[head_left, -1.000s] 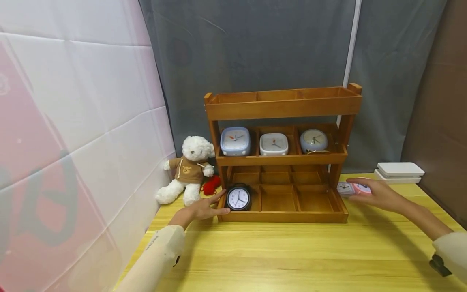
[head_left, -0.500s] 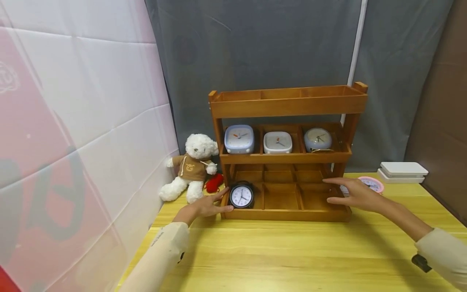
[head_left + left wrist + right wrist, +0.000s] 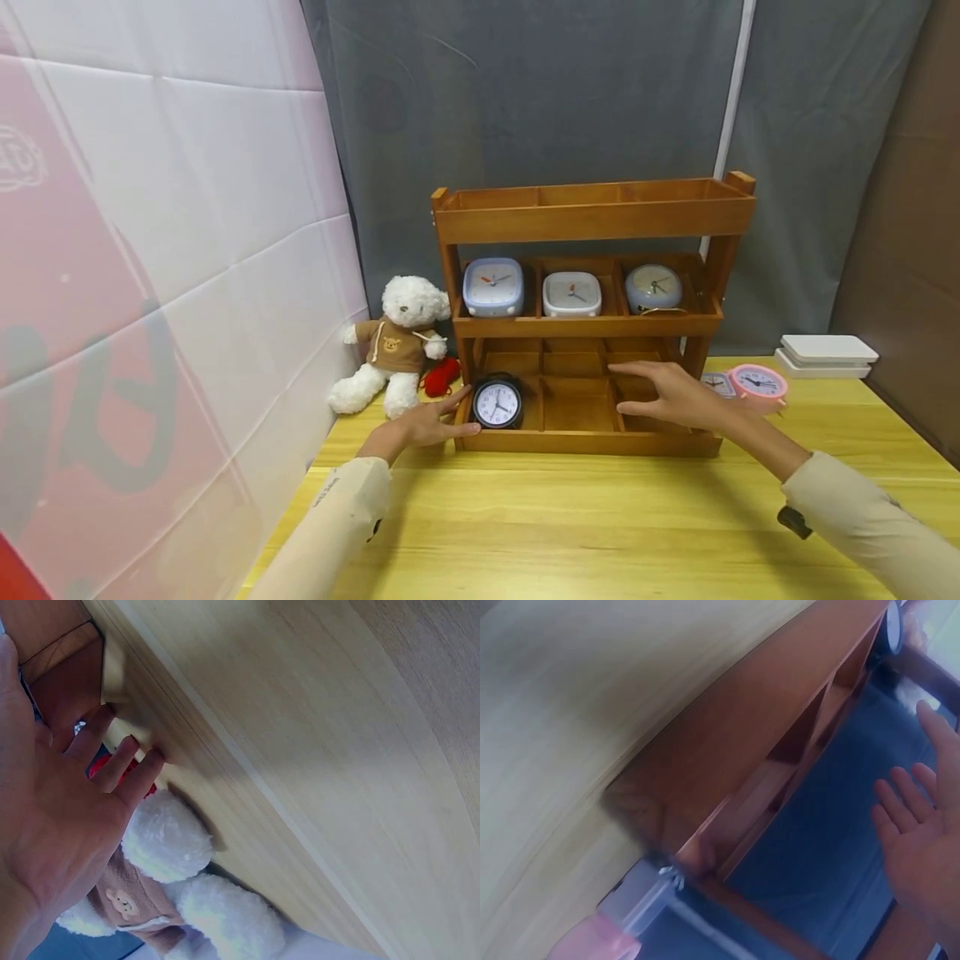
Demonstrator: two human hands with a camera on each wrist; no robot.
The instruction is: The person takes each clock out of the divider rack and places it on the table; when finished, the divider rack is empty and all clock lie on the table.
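A brown wooden rack [image 3: 592, 221] stands on the table in the head view. In its lower left compartment sits a round black alarm clock [image 3: 497, 404]. My left hand [image 3: 423, 423] is at that corner, its fingers extended beside the rack's side and its thumb at the front edge near the clock; whether it touches the clock I cannot tell. My right hand [image 3: 675, 397] hovers in front of the lower right compartments, holding nothing, thumb and fingers apart. On the middle tier are a blue clock [image 3: 492, 287], a white clock [image 3: 572, 294] and a round grey-blue clock [image 3: 653, 289].
Right of the rack stand a pink round clock [image 3: 758, 386] and a small pale square clock [image 3: 717, 384]. White boxes [image 3: 827, 355] lie farther back. A white plush bear [image 3: 402, 346] and a red bundle [image 3: 440, 377] are at the left, near the pale wall panel [image 3: 187, 233].
My right hand has moved left from the small clocks beside the rack to in front of its lower right compartments. My left hand stays at the lower left corner. The view has shifted slightly.
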